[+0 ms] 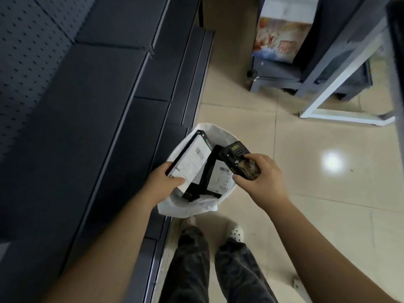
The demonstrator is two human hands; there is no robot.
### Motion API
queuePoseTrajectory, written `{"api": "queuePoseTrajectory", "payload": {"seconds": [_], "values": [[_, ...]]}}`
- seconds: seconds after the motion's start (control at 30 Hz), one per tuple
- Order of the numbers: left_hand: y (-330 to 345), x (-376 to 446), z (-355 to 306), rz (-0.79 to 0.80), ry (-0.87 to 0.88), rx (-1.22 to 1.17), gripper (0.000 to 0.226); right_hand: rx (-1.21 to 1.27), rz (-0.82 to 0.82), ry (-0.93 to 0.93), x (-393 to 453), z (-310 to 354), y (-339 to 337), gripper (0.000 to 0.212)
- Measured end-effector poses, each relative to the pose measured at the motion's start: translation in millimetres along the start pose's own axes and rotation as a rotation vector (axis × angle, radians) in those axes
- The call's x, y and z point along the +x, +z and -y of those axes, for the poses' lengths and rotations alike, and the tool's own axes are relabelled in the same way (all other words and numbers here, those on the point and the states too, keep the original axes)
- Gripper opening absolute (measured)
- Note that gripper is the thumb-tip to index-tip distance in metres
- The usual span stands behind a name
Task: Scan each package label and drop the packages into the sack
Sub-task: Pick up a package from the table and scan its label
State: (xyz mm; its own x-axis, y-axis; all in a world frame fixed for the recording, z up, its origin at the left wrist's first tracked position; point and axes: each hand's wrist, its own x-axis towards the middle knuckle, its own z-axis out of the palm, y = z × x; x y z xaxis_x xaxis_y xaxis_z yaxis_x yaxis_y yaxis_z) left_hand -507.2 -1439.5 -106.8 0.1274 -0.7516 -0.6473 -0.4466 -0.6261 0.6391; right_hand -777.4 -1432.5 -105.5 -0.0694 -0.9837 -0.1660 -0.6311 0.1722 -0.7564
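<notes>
We pinch the flat black package with its white label point(189, 159) in our left hand's fingers point(175, 182), its long axis running up and away from them directly above the open white plastic sack point(185, 207), while our right hand point(260, 176) grips the black handheld scanner point(239, 160) just beside.

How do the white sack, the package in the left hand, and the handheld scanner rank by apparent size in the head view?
1. White sack
2. Package in the left hand
3. Handheld scanner, though it sits nearer the camera, so its rank is less sure.

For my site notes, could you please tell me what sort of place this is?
Probably a parcel sorting or pickup room: dark metal shelving, a white sack of labelled packages on the tiled floor, and a handheld scanner in the right hand.
</notes>
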Motion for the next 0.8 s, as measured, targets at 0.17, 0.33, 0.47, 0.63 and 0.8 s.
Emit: {"api": "queuePoseTrajectory", "payload": {"seconds": [0.17, 0.33, 0.47, 0.63, 0.8], "values": [[7.9, 50.7, 21.8, 0.065, 0.129, 0.563, 0.044, -0.054, 0.003, 0.071, 18.5, -19.3, 30.8, 0.057], [37.1, 88.7, 40.1, 0.272, 0.346, 0.925, 0.046, -0.087, 0.000, 0.102, 21.3, -30.5, 54.3, 0.057], [64.3, 108.2, 49.7, 0.307, 0.474, 1.301, 0.050, -0.110, -0.038, 0.112, 21.7, -37.9, 67.1, 0.056], [92.7, 121.7, 68.5, 0.319, 0.508, 1.299, 0.045, -0.090, -0.039, 0.085, 27.1, -50.2, 77.9, 0.057], [109.5, 140.4, 98.6, 0.387, 0.266, 0.831, 0.044, -0.106, -0.008, 0.084, 35.2, -69.3, 88.5, 0.058]]}}
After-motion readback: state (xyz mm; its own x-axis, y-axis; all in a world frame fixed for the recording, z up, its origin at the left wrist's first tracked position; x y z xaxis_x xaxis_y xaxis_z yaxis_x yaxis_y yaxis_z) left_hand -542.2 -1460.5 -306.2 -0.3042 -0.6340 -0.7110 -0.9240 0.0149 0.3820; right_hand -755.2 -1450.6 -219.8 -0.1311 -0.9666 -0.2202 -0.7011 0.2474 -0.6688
